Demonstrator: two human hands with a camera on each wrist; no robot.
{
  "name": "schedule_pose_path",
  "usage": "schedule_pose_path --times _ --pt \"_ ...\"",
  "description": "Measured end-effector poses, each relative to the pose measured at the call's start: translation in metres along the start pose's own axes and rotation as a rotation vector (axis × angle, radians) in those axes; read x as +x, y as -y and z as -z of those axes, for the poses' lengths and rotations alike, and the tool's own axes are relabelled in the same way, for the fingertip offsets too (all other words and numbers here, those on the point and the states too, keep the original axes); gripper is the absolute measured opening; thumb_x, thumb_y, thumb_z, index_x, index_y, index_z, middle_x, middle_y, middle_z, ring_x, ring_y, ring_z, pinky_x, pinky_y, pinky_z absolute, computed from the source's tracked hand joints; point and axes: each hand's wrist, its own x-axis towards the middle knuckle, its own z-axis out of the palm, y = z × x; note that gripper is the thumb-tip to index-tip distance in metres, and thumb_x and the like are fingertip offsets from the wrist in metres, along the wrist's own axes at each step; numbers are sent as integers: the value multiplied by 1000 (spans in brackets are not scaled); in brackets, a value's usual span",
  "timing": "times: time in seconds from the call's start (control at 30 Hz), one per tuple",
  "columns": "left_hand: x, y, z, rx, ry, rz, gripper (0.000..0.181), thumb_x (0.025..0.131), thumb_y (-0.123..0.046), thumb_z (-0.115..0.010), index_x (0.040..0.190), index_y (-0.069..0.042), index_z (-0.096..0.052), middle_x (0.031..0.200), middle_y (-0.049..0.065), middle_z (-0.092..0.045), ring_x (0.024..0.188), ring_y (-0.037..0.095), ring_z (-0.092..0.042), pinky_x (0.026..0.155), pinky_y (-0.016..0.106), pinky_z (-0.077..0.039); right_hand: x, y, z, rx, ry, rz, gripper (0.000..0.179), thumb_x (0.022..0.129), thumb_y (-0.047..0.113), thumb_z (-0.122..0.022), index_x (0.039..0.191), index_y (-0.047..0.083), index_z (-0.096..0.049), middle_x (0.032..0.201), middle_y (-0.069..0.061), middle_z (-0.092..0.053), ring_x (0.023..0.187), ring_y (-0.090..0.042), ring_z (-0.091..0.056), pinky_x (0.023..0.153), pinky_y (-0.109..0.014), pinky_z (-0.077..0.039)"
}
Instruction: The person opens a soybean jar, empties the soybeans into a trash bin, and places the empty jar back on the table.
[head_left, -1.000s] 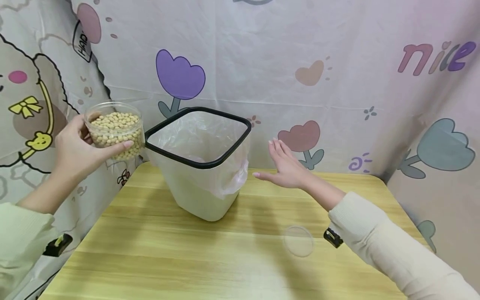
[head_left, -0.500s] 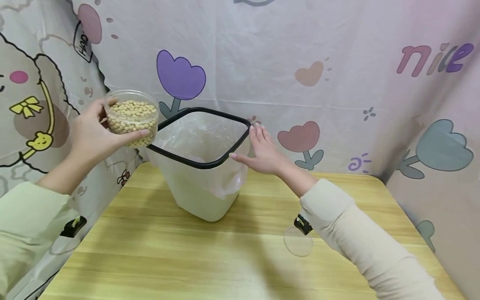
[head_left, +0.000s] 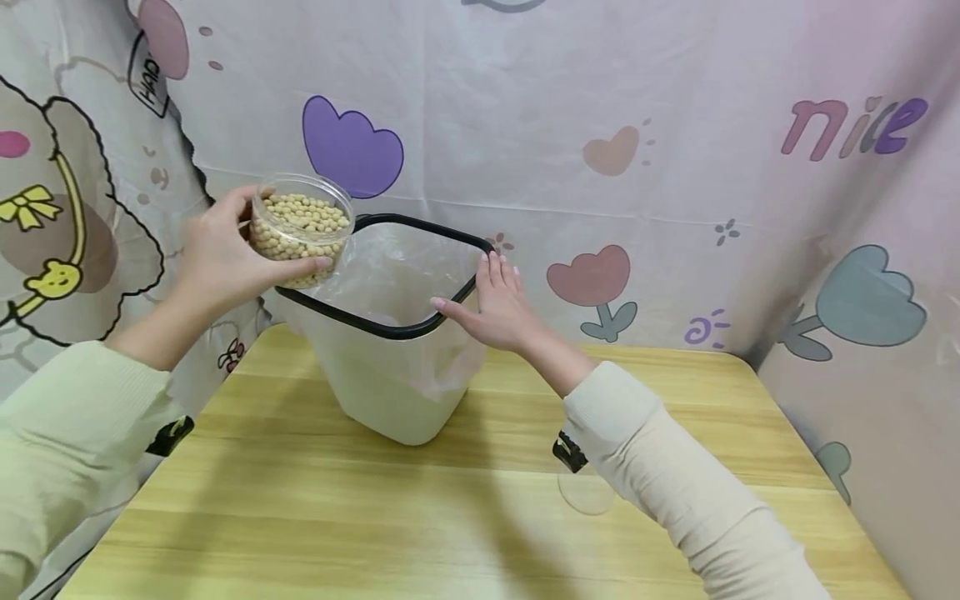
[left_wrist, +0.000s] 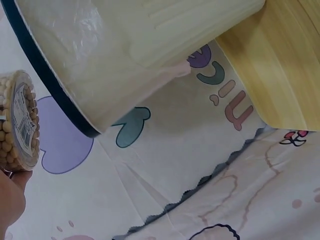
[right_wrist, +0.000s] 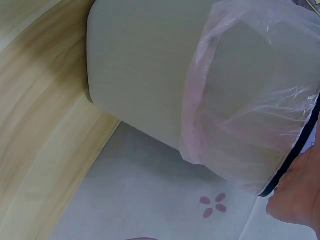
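Observation:
My left hand grips a clear plastic jar of pale yellow soybeans, thumb along its near side. The jar is slightly tilted over the left rim of a white trash can. A label on the jar's base shows in the left wrist view. The can has a black rim and a thin translucent liner bag folded over its outside. My right hand rests on the can's right rim, fingers straight and thumb across the edge. The left fingers behind the jar are mostly hidden.
The can stands on a wood-grain table. A clear round lid lies flat on the table, partly hidden by the right wrist's black camera. A printed cloth hangs behind the table and on both sides.
The left hand has carried the jar right and up, to above the can's left rim. The right hand has moved left from beside the can onto its right rim.

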Motion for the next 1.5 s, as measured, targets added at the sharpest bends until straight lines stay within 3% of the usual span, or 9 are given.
schedule_pose_path --times 0.03,0.17,0.27,0.37,0.4,0.53,0.83,1.1,1.5 --pt "1 -1 -2 6 5 -11 90 58 -30 -87 133 -6 -44 125 19 -55 111 37 -56 74 4 -35 0 0 0 11 1 0 98 87 64 -40 147 1 3 156 -16 9 144 -26 12 119 -38 8" --pt "5 -5 -9 32 -7 -76 85 56 -27 -88 128 -4 -48 118 18 -58 105 35 -58 76 9 -37 -1 0 0 43 4 5 100 86 65 -42 147 0 3 156 -16 10 144 -27 12 119 -38 7" --pt "6 -7 -14 28 -10 -125 81 55 -23 -88 123 0 -50 112 20 -59 102 34 -58 84 27 -47 0 -1 0 58 7 19 100 86 64 -43 147 0 4 156 -16 9 144 -27 12 119 -38 7" --pt "7 -9 -19 10 23 -143 82 55 -20 -87 125 1 -49 113 23 -58 104 35 -55 89 48 -46 2 -3 1 64 16 30 100 86 63 -45 147 0 4 155 -17 9 144 -27 12 119 -39 6" --pt "7 -10 -21 4 39 -144 83 56 -20 -87 126 1 -49 114 23 -57 105 35 -54 90 49 -45 2 -4 1 63 20 32 100 86 62 -45 147 -1 4 155 -17 9 144 -27 12 119 -39 6" --pt "9 -13 -27 -12 87 -146 81 56 -19 -87 125 1 -49 116 22 -57 108 33 -53 93 49 -45 4 -6 4 58 32 33 100 86 61 -46 147 -1 4 155 -17 8 144 -27 11 119 -39 6" --pt "14 -15 -39 70 134 -221 78 56 -19 -87 120 6 -50 109 24 -59 101 38 -55 89 50 -46 5 -5 8 34 54 21 100 86 63 -46 147 -2 0 155 -18 6 144 -29 8 119 -39 4" --pt "16 -17 -45 133 246 -262 81 57 -18 -86 123 7 -47 115 23 -56 105 37 -53 94 51 -44 5 -5 8 36 62 26 100 86 62 -46 147 -2 0 155 -19 7 144 -29 7 119 -40 3" --pt "17 -23 -53 196 357 -406 80 57 -15 -86 122 8 -46 115 24 -55 106 38 -51 94 52 -43 5 -5 8 35 66 26 100 86 62 -46 147 -3 0 155 -19 7 144 -27 9 119 -40 3"
